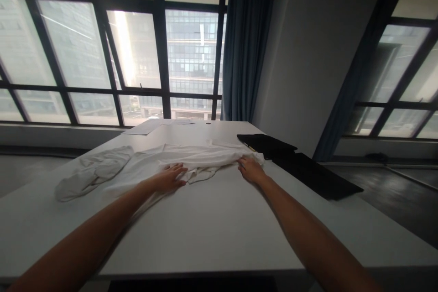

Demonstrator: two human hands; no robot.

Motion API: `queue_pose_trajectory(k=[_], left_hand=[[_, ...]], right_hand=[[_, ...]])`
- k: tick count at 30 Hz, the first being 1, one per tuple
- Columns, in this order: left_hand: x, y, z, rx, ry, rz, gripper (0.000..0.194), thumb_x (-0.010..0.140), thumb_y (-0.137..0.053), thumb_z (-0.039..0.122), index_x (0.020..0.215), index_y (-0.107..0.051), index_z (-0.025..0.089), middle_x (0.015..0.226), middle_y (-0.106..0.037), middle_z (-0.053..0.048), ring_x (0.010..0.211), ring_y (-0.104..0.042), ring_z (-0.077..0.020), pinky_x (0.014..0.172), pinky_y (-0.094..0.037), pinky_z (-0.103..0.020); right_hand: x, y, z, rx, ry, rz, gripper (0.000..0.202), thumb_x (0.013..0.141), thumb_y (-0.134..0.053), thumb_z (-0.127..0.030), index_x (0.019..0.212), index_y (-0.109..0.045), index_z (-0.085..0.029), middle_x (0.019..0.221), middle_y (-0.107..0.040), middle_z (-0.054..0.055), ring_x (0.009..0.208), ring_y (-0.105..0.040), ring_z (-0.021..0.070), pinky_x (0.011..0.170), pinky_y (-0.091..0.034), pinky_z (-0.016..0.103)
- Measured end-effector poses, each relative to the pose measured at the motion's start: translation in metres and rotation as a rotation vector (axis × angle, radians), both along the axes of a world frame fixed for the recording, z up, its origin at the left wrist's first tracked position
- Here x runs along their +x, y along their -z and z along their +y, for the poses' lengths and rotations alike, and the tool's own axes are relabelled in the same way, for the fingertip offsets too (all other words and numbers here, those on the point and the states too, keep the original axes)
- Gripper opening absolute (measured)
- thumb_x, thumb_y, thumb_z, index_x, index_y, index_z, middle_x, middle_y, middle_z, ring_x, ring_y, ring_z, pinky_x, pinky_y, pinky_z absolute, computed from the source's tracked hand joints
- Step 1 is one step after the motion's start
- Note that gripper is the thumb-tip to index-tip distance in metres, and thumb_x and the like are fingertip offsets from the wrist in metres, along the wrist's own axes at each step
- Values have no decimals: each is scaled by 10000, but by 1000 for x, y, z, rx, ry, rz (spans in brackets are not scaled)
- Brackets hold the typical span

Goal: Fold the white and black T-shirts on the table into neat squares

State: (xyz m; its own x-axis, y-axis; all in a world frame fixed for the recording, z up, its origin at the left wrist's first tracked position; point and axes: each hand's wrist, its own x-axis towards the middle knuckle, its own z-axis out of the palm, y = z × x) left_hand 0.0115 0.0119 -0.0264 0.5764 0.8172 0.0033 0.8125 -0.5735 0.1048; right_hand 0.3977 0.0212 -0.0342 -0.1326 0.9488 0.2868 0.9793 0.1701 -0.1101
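Head view: white cloth (205, 157) beneath and between both hands' grip (172, 177).

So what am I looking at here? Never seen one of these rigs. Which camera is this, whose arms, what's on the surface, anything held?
There is no robot here: these are a person's bare arms, and the one picture comes from a camera worn on their head, looking forward and down. On the white table lies a white cloth, spread out but wrinkled. The left hand rests on it with fingers spread; the right hand touches its right end, though whether it pinches the fabric I can't tell. A bunched pale cloth lies to the left, flat black items to the right, and what looks like paper towards the windows.
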Motion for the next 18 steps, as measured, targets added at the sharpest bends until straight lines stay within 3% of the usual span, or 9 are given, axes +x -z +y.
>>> queue_pose_trajectory(k=[3,6,9,12,15,18], left_hand=[[-4,4,7,27,-9,-14,525,964,-395,439,1447,-439,237,1617,-260,-124,1492,-215,-278,1176,-186,-548],[-11,-2,13,61,20,-79,414,944,-394,308,1297,-601,249,1530,-447,-80,1413,-392,-263,1168,-233,-527],[-24,-19,14,122,11,-272,429,920,-416,358,1250,-650,215,1357,-632,-86,1257,-556,-264,1112,-353,-444],[-39,-38,13,129,34,-589,442,860,-486,474,1084,-728,179,1168,-724,-94,1097,-626,-270,1009,-449,-388],[-46,-49,6,-65,62,-744,447,786,-554,543,893,-754,158,991,-747,-84,953,-652,-263,908,-498,-372],[-41,-51,-7,-289,-13,-700,426,694,-660,585,822,-762,192,904,-747,-48,885,-660,-254,815,-522,-341]], right_hand=[[-2,0,5,18,29,-6,256,913,-537,-211,1082,-725,-173,1180,-638,131,1130,-552,253,923,-414,320],[4,-10,6,84,-2,59,220,883,-504,-122,933,-715,-162,1081,-658,109,1021,-583,214,865,-418,285],[25,-29,3,263,3,273,214,892,-461,-160,954,-665,-175,1024,-671,83,955,-596,194,866,-427,283],[56,-43,-2,468,208,479,289,916,-380,-236,1063,-614,-151,1047,-664,130,975,-598,234,883,-440,350],[84,-43,-4,446,362,525,300,890,-376,-241,1037,-616,-136,1000,-667,181,942,-614,286,848,-453,425],[98,-38,-4,349,413,544,227,858,-445,-239,945,-638,-155,953,-683,171,910,-634,294,834,-469,436]])
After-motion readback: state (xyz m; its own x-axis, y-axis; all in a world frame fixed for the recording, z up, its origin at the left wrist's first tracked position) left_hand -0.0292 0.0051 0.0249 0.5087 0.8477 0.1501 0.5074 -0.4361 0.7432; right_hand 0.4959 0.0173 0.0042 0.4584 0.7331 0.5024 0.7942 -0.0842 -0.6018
